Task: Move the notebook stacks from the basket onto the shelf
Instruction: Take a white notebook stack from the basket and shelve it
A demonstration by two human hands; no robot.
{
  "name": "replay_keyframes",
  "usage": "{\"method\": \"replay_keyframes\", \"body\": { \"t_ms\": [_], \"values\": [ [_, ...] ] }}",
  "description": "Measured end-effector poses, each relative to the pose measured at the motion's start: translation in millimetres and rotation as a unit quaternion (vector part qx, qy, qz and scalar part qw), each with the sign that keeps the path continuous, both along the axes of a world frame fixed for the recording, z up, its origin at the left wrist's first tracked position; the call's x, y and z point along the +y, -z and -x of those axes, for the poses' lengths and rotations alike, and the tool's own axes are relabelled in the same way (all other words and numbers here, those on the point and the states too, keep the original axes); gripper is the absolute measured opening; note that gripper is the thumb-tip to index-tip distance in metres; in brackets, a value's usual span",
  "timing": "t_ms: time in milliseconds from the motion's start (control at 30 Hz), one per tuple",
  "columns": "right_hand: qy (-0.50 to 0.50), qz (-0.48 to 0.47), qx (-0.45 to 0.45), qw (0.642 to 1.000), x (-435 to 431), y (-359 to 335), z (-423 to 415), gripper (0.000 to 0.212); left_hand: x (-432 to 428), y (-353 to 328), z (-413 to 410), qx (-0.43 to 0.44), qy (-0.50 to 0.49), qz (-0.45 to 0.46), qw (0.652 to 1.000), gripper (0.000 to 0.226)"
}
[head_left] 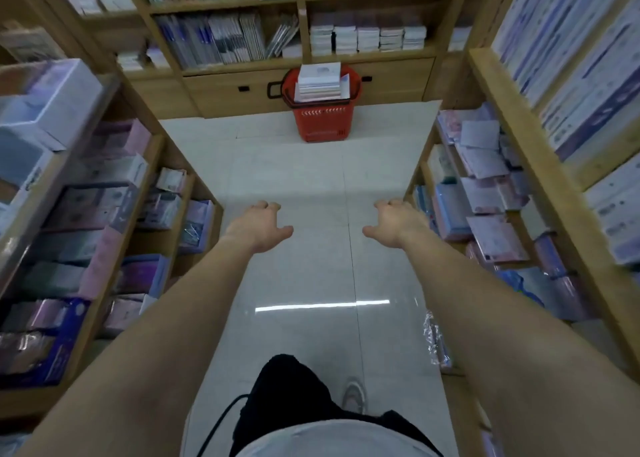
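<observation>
A red basket (322, 124) stands on the floor at the far end of the aisle, against the wooden shelf unit. A stack of white notebooks (320, 82) rises out of its top. On the shelf (370, 55) just above it sit several short notebook stacks (367, 37). My left hand (258, 226) and my right hand (394, 224) are stretched out in front of me over the floor, well short of the basket. Both have loosely curled fingers and hold nothing.
Wooden shelves full of wrapped stationery line the aisle on the left (104, 214) and on the right (502, 196). A white tiled floor (311, 179) runs between them up to the basket. My shoe (353, 394) shows below.
</observation>
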State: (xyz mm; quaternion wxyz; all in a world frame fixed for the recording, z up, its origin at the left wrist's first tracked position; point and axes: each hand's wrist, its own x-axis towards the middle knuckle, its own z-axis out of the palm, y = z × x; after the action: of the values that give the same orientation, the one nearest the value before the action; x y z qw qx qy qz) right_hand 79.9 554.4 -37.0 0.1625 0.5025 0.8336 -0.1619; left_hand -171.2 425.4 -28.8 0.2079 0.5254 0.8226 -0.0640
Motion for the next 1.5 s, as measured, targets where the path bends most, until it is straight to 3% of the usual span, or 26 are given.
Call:
{"method": "replay_keyframes", "body": {
  "t_ms": [300, 533, 1000, 1200, 1333, 1500],
  "values": [
    [-0.009, 0.01, -0.025, 1.0, 155.3, 14.1, 100.4, 0.072, 149.0, 30.4, 115.2, -0.038, -0.019, 0.028, 0.999, 0.073],
    [0.016, 0.005, -0.019, 1.0, 273.2, -0.2, 165.8, 0.074, 288.9, 12.6, 200.0, -0.024, -0.018, 0.035, 0.999, 0.07],
    [0.042, 0.049, -0.036, 0.997, 579.3, 34.3, 217.5, 0.072, 609.5, 27.8, 249.4, -0.023, 0.02, 0.06, 0.998, 0.073],
    [0.046, 0.046, -0.046, 0.997, 723.3, 26.8, 244.8, 0.072, 740.2, 19.0, 258.2, -0.092, 0.022, 0.005, 0.995, 0.048],
    [0.04, 0.045, -0.048, 0.997, 803.2, 28.1, 279.5, 0.073, 821.1, 31.8, 292.4, -0.081, 0.023, 0.051, 0.995, 0.076],
    [0.058, 0.047, -0.038, 0.996, 906.4, 29.8, 333.5, 0.074, 930.5, 54.3, 353.9, -0.056, 0.058, 0.048, 0.996, 0.072]
  ]
}}
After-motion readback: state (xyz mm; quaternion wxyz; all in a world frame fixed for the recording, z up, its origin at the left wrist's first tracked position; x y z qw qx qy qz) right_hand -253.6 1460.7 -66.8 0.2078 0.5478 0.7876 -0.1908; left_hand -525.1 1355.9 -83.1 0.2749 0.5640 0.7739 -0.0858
